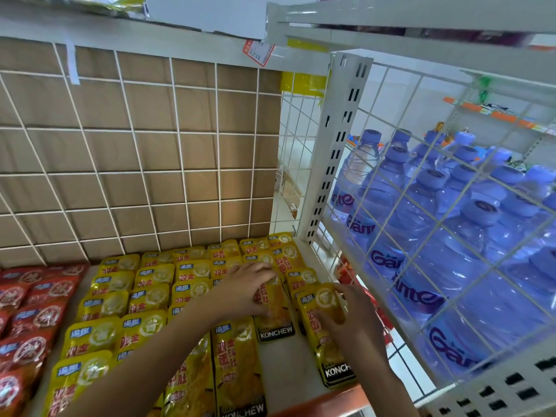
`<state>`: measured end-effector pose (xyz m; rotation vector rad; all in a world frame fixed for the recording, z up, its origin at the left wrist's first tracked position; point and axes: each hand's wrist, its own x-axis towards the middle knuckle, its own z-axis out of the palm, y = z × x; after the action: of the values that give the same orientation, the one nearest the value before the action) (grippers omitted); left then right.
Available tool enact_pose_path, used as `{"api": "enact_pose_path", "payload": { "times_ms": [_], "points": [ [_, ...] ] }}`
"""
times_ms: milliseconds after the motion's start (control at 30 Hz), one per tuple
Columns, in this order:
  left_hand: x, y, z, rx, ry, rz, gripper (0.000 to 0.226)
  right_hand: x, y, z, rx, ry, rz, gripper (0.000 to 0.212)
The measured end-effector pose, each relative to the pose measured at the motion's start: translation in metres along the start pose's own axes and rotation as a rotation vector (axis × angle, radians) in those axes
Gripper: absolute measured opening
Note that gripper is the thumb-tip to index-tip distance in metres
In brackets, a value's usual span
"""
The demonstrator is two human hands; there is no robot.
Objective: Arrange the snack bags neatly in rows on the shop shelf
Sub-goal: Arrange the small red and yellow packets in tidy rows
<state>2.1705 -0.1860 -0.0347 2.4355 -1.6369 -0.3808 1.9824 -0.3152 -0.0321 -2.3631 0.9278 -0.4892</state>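
Yellow snack bags (144,299) lie in overlapping rows across the white shelf (285,365). My left hand (243,291) rests over one yellow bag (275,320) in the second row from the right, fingers curled at its top edge. My right hand (350,320) holds the front bag (319,314) of the rightmost row, thumb on its face and fingers along its right side. Another yellow bag (237,365) lies flat below my left hand. Red snack bags (27,314) fill the left of the shelf.
A white wire grid (144,152) backs the shelf with brown board behind it. On the right, a wire side panel (427,224) separates large blue water bottles (421,212). An upper shelf (180,34) with a red price tag (258,52) hangs overhead. An orange strip (337,401) edges the shelf front.
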Motion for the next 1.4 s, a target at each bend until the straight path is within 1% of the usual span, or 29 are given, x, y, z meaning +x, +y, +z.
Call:
{"api": "enact_pose_path", "payload": {
  "times_ms": [67, 167, 233, 333, 433, 500, 533, 633, 700, 800, 867, 900, 1000, 1033, 1067, 1133, 1233, 1333, 1400],
  "points": [
    [-0.003, 0.0, -0.001, -0.095, 0.046, -0.003, 0.064, 0.0, -0.002, -0.002, 0.014, 0.04, -0.023, 0.038],
    [-0.008, -0.001, -0.004, -0.217, 0.192, -0.001, 0.046, -0.001, -0.006, -0.009, 0.08, 0.071, -0.009, 0.014],
    [-0.011, -0.003, -0.007, -0.295, 0.269, -0.022, 0.037, -0.002, -0.009, -0.015, 0.181, 0.058, 0.036, 0.016],
    [-0.016, -0.001, -0.014, -0.442, 0.313, -0.003, 0.029, -0.001, -0.014, -0.022, 0.316, 0.045, 0.062, 0.017],
    [-0.018, 0.009, -0.021, -0.612, 0.239, 0.058, 0.025, 0.003, -0.024, -0.022, 0.397, 0.042, 0.037, 0.018],
    [-0.018, 0.015, -0.024, -0.677, 0.171, 0.101, 0.025, 0.005, -0.031, -0.017, 0.403, 0.023, -0.006, 0.02],
    [-0.018, 0.018, -0.024, -0.676, 0.161, 0.115, 0.023, 0.005, -0.034, -0.015, 0.406, 0.017, -0.025, 0.02],
    [-0.017, 0.019, -0.023, -0.669, 0.197, 0.111, 0.017, 0.007, -0.039, -0.005, 0.425, -0.007, -0.051, 0.017],
    [-0.017, 0.017, -0.022, -0.679, 0.185, 0.11, 0.005, 0.006, -0.039, 0.0, 0.44, -0.032, -0.051, 0.017],
    [-0.019, 0.013, -0.021, -0.723, 0.164, 0.085, 0.017, 0.007, -0.03, 0.006, 0.387, -0.035, -0.053, 0.019],
    [-0.021, 0.005, -0.019, -0.749, 0.174, 0.029, 0.019, 0.005, -0.02, 0.008, 0.279, -0.048, -0.094, 0.015],
    [-0.021, 0.001, -0.018, -0.755, 0.179, -0.001, 0.018, 0.004, -0.014, 0.009, 0.204, -0.068, -0.129, 0.019],
    [-0.021, -0.009, -0.017, -0.76, 0.173, -0.051, 0.016, -0.004, 0.001, 0.01, -0.07, -0.159, -0.202, 0.067],
    [-0.021, -0.011, -0.017, -0.76, 0.165, -0.058, 0.016, -0.006, 0.005, 0.012, -0.138, -0.149, -0.211, 0.077],
    [-0.021, -0.011, -0.017, -0.744, 0.159, -0.061, 0.017, -0.008, 0.007, 0.013, -0.19, -0.132, -0.229, 0.082],
    [-0.019, -0.013, -0.016, -0.672, 0.15, -0.063, 0.018, -0.009, 0.011, 0.014, -0.221, -0.104, -0.254, 0.081],
    [-0.017, -0.012, -0.012, -0.557, 0.16, -0.068, 0.007, -0.008, 0.007, 0.009, -0.143, -0.107, -0.184, 0.067],
    [-0.014, -0.013, -0.009, -0.484, 0.186, -0.071, 0.007, -0.009, 0.003, 0.007, -0.088, -0.111, -0.125, 0.056],
    [-0.013, -0.013, -0.008, -0.437, 0.206, -0.077, 0.004, -0.01, 0.003, 0.006, -0.01, -0.123, -0.071, 0.052]
  ]
}}
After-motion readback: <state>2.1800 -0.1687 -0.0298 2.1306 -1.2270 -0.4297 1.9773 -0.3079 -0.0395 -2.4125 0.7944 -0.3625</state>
